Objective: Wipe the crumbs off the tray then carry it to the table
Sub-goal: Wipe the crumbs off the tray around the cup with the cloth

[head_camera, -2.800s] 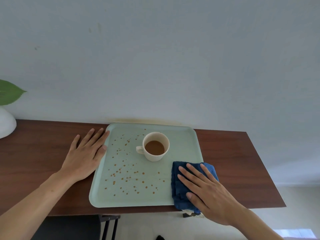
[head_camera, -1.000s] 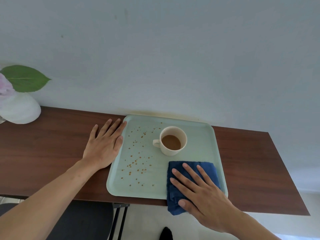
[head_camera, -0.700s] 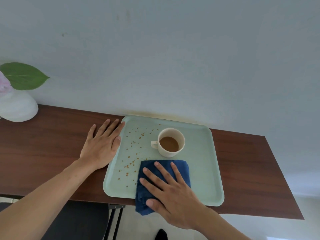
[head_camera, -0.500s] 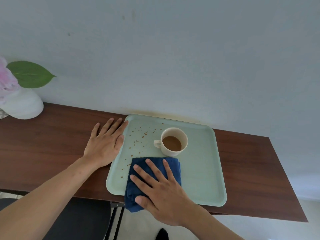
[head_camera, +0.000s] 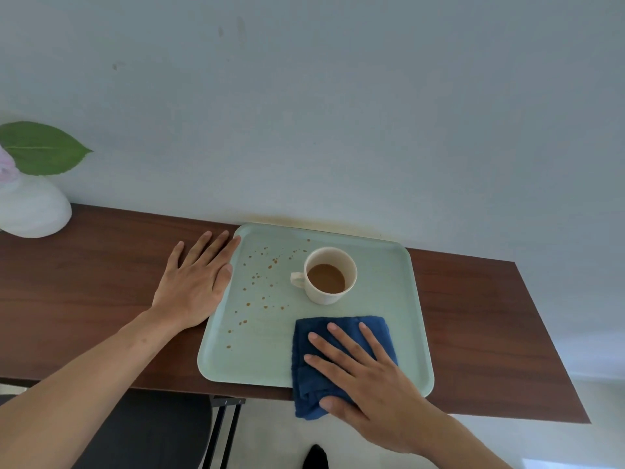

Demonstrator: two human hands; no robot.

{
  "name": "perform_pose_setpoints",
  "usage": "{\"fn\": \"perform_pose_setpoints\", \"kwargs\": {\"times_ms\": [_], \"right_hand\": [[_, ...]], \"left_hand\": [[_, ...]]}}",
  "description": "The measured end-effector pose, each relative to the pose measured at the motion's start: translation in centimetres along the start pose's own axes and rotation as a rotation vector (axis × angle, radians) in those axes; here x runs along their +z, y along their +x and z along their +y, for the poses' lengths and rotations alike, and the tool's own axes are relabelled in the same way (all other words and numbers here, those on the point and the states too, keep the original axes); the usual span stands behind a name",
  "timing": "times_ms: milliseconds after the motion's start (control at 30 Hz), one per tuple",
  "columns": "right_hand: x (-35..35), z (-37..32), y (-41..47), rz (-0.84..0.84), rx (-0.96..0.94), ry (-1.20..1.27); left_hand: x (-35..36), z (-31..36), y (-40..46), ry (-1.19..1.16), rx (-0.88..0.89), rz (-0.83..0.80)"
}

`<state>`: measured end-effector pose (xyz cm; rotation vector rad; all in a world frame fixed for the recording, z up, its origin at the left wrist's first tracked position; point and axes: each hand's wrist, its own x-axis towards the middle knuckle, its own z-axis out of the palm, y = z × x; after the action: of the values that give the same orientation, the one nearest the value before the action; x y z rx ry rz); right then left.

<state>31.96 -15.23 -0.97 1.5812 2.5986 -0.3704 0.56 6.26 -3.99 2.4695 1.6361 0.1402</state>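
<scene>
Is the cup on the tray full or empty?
Partly full. The cup stands upright on the tray, and brown drink fills only its lower part, with bare inner wall showing above it.

Items obscured or cropped

Vase (head_camera: 30, 208) and leaf (head_camera: 40, 147) are cut by the left edge; the cloth (head_camera: 341, 336) is partly covered by the right hand (head_camera: 368, 390); the worktop (head_camera: 84, 265) is cropped at left.

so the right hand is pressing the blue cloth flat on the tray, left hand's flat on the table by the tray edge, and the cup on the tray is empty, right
Not quite: the cup is not empty; the head view shows brown liquid in it. The rest holds: the right hand presses the blue cloth flat on the tray, and the left hand lies flat on the table by the tray's edge.
</scene>
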Motion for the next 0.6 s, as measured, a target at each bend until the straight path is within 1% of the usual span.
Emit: {"fn": "perform_pose_setpoints", "kwargs": {"times_ms": [133, 300, 400, 600], "right_hand": [[-0.1, 2.4, -3.2, 0.017, 0.055, 0.005], [0.1, 4.3, -6.5, 0.082, 0.088, 0.02], [0.3, 4.3, -6.5, 0.084, 0.065, -0.017], [0.3, 2.8, -4.6, 0.034, 0.093, -0.049]], "left_hand": [[0.1, -0.1, 0.0, 0.004, 0.002, 0.007], [0.1, 0.0, 0.0, -0.001, 0.009, 0.012], [0.0, 0.0, 0.0, -0.002, 0.005, 0.014], [0.0, 0.1, 0.1, -0.009, 0.007, 0.015]]}}
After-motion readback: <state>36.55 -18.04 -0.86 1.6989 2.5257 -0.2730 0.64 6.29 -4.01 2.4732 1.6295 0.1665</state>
